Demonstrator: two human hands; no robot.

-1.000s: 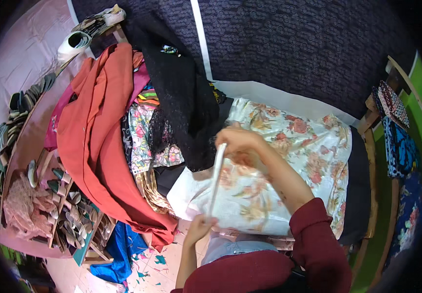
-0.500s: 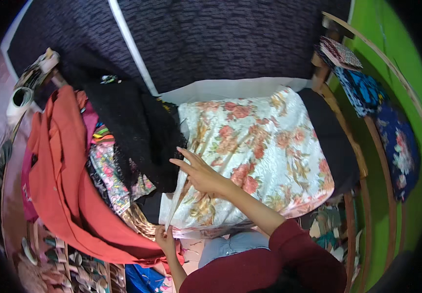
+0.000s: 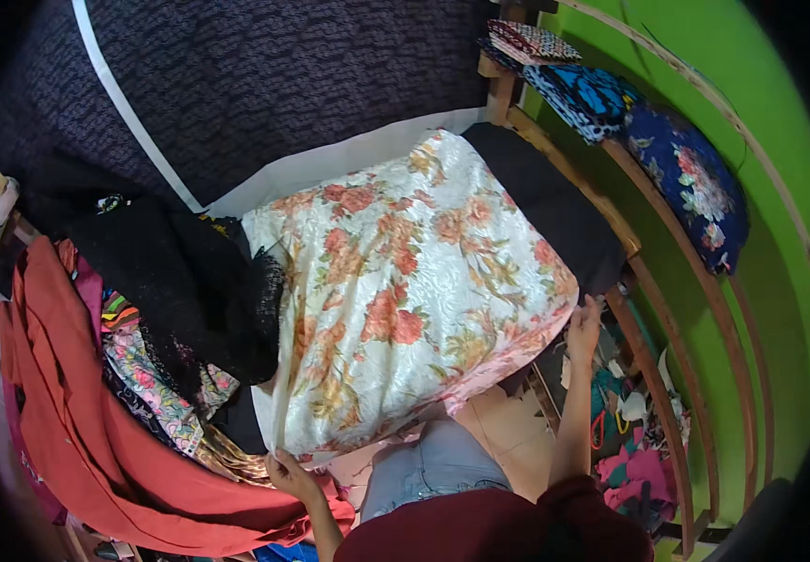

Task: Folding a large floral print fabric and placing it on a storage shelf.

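Observation:
A shiny white fabric [image 3: 424, 272] with red and gold flowers lies spread over a dark, low surface, wrinkled along its left side. My left hand [image 3: 294, 478] is closed on its near left corner, thumb and fingers pinching the edge. At the near right corner, my right hand [image 3: 585, 332] has its fingers closed around the fabric's edge. The front edge between my hands hangs down and shows a pinkish underside. Black lacy cloth [image 3: 180, 281] lies against the fabric's left side.
Coral cloth [image 3: 96, 412] drapes at the left beside patterned pieces [image 3: 157, 384]. Wooden rails [image 3: 667, 356] run along the right by a green wall [image 3: 751, 112]. Folded fabrics [image 3: 578, 89] and a navy floral bundle [image 3: 691, 183] rest on them. Pink cloth [image 3: 644, 478] lies below.
My right hand has moved from the fabric's left side to its near right corner. My left hand keeps its hold on the near left corner. The view has shifted to the right.

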